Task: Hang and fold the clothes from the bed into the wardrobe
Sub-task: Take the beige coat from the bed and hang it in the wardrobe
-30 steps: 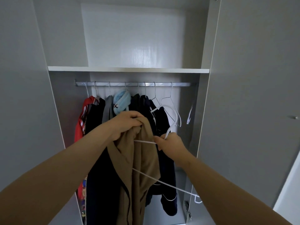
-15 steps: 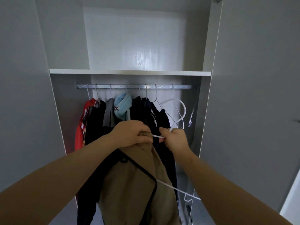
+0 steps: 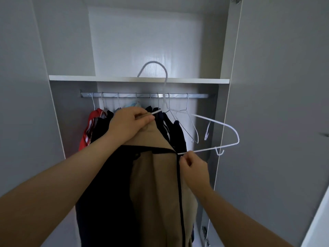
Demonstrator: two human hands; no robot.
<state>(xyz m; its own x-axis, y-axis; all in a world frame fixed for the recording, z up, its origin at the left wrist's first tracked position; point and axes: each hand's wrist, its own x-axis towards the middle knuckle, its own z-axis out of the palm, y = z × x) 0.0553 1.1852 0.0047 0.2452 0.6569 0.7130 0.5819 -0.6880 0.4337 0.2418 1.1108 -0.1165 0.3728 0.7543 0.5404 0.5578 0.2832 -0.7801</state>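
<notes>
- A single view is given, taken from a wide-angle camera worn on the head.
- The lens is faced forward into the open wardrobe (image 3: 142, 41); its shelf (image 3: 89, 77) and rail (image 3: 195, 95) are framed just above centre, toward 12 o'clock.
- The doors (image 3: 284, 86) are cut off at 9 and 3 o'clock, so a near standpoint is shown.
- The forearms are admitted from 7 and 5 o'clock; the left hand (image 3: 130, 123), gripping the brown garment (image 3: 156, 184), and the right hand (image 3: 192, 168), pinching the white hanger (image 3: 153, 62), are seen nearest the lens.
</notes>
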